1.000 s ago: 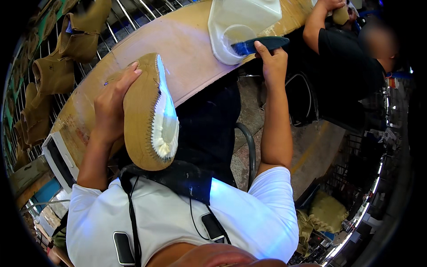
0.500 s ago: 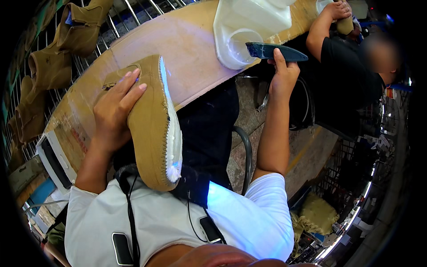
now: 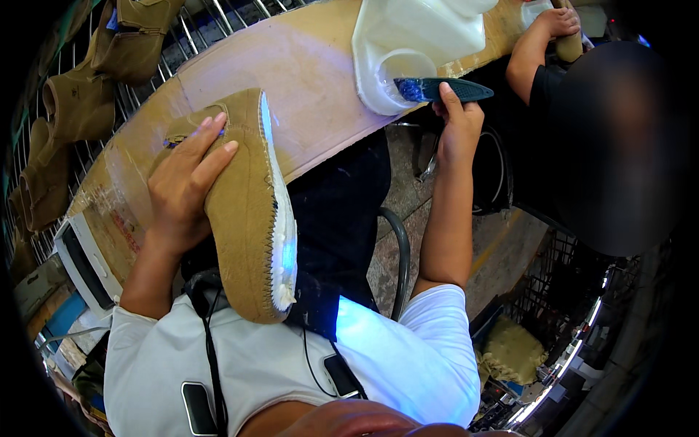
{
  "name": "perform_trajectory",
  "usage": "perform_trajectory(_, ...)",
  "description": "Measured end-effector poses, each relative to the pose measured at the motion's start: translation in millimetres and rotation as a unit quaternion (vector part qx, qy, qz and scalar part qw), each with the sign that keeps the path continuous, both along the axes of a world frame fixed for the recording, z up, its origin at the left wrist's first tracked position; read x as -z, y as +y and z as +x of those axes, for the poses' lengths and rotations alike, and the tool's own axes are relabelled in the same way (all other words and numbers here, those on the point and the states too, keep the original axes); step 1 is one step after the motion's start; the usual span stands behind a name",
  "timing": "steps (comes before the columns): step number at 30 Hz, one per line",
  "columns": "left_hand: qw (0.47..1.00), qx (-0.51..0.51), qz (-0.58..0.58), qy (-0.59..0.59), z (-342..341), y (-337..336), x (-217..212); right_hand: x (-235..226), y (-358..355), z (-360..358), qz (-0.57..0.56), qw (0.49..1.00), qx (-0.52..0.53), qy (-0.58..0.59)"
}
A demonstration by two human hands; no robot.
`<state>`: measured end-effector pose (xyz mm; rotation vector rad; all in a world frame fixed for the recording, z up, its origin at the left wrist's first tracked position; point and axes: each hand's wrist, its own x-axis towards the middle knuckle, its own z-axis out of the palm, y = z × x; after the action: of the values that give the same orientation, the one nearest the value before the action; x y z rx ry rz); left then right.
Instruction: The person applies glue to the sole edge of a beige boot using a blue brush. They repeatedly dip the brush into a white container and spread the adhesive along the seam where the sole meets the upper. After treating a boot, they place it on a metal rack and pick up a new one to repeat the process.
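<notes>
My left hand [image 3: 182, 189] grips a tan suede boot [image 3: 244, 211] by its ankle part, fingers spread over the side and thumb hidden. The boot lies on its side with its toe toward my chest. Zigzag stitching runs along the edge of its whitish underside [image 3: 284, 255], which faces right. In my right hand [image 3: 460, 131] is a dark green-handled brush [image 3: 466, 89], pinched between thumb and fingers. Its blue-stained bristles are over the round mouth of a white plastic container [image 3: 429, 40]; whether they touch the rim I cannot tell.
A cardboard-covered table [image 3: 291, 65] curves across the front. More tan boots [image 3: 80, 102] stand on a wire rack at the left. A white-framed box [image 3: 87, 266] sits by my left elbow. Another person's arm [image 3: 528, 58] reaches in at the far right.
My right hand has moved slightly left and down, and the brush has turned so its bristles show more. The boot's toe has dipped a little toward me. The other person has leaned nearer.
</notes>
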<state>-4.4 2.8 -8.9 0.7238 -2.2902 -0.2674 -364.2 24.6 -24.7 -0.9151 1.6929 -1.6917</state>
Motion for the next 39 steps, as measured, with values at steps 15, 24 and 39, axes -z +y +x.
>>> perform_trajectory(15, 1.0, -0.004, -0.014, 0.0, 9, 9, 13, 6, 19, 112, -0.054, 0.952, -0.104, -0.282)
perform_trajectory(24, 1.0, -0.014, -0.022, -0.012, 13, 13, 19, 27, -40, 151, -0.021, 0.981, -0.104, -0.16)
perform_trajectory(39, 0.998, -0.024, -0.053, -0.038, 15, 15, 23, 3, 24, 153, -0.065, 0.973, -0.157, -0.156)
